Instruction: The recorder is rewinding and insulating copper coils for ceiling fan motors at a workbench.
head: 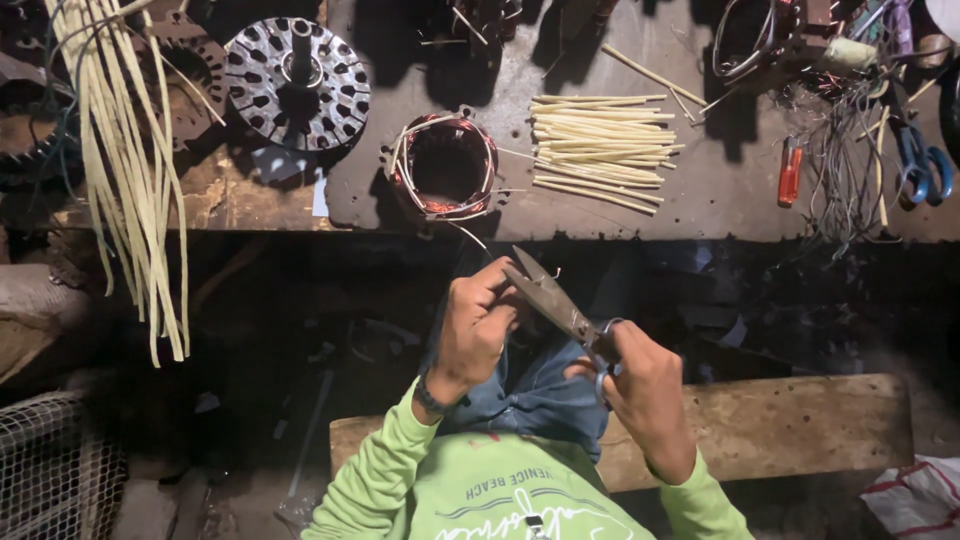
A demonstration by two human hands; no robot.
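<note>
The right hand (645, 395) holds a pair of scissors (555, 303), with its fingers through the handle rings. The blades point up and to the left, and their tips sit just beside the left hand (478, 325). The left hand's fingers are pinched together on a thin wire (470, 234). The wire runs up from the hand to a round coil of copper wire (443, 165) that sits near the front edge of the dark surface (720, 190). Both hands hang in the air below that edge, over the person's lap.

To the right of the coil lies a neat pile of short pale sticks (600, 152). A round metal disc with slots (297, 83) lies to the left of the coil. Long pale strips (130, 170) hang over the edge on the far left. Far right, a red screwdriver (790, 172) and blue-handled scissors (925, 165) lie among loose wires. A wooden plank (790, 425) sits under the person.
</note>
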